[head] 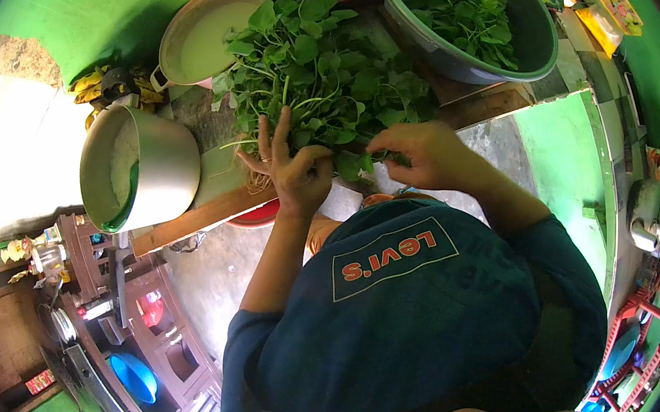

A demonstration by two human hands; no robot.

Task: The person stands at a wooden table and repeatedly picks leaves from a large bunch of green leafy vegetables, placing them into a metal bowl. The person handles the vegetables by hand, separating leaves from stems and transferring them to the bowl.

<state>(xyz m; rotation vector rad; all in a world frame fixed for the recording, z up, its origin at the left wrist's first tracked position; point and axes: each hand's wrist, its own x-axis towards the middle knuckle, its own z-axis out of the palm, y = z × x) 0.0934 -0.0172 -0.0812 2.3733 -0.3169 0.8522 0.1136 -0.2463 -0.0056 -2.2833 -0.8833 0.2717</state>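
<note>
A large heap of leafy greens [327, 78] lies on the tiled counter in front of me. At its near edge my left hand [300, 169] pinches a leafy stem between thumb and forefinger, its other fingers spread upward. Close by on the right, my right hand [418, 150] is closed on a small bunch of leaves. A green leaf [350, 166] hangs between the two hands. Pale roots or stem ends [257, 180] show left of my left hand. Behind the heap on the right, a big round basin [473, 70] holds more greens.
An aluminium pot [169, 163] with a green item inside stands at the left. Behind it are a two-handled pot [169, 50] of pale liquid and bananas [87, 87]. The counter's wooden edge [203, 217] runs before me. A red basin [255, 216] sits below.
</note>
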